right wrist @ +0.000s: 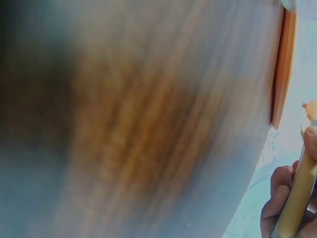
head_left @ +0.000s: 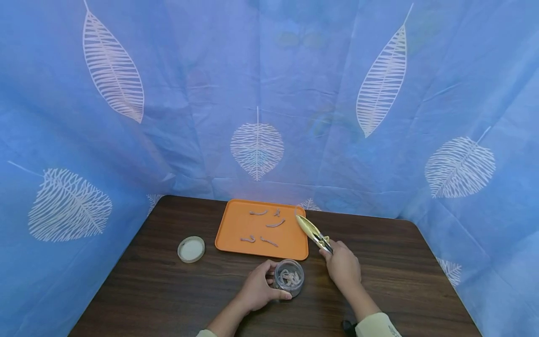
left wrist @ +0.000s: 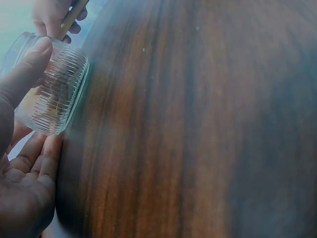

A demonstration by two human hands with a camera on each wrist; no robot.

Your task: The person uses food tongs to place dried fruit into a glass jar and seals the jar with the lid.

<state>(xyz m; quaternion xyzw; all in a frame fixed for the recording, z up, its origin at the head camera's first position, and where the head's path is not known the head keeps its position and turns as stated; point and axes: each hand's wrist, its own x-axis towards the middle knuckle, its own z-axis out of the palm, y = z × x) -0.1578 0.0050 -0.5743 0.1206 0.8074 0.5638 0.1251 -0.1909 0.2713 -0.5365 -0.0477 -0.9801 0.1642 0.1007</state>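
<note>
My left hand grips a clear glass jar at its left side, thumb in front and fingers behind. Thin greyish strips lie inside the open jar. The left wrist view shows the ribbed wall of the jar between thumb and fingers. In my right hand is a pair of tongs with yellow-gold ends, pointing up and left. Their tips overlap the right edge of an orange tray, and a faint thin strip shows at the tips. Several strips lie apart on the tray.
A round lid lies on the dark wooden table, left of the tray. Behind the table hangs a blue cloth with white leaf prints, which also runs down both sides.
</note>
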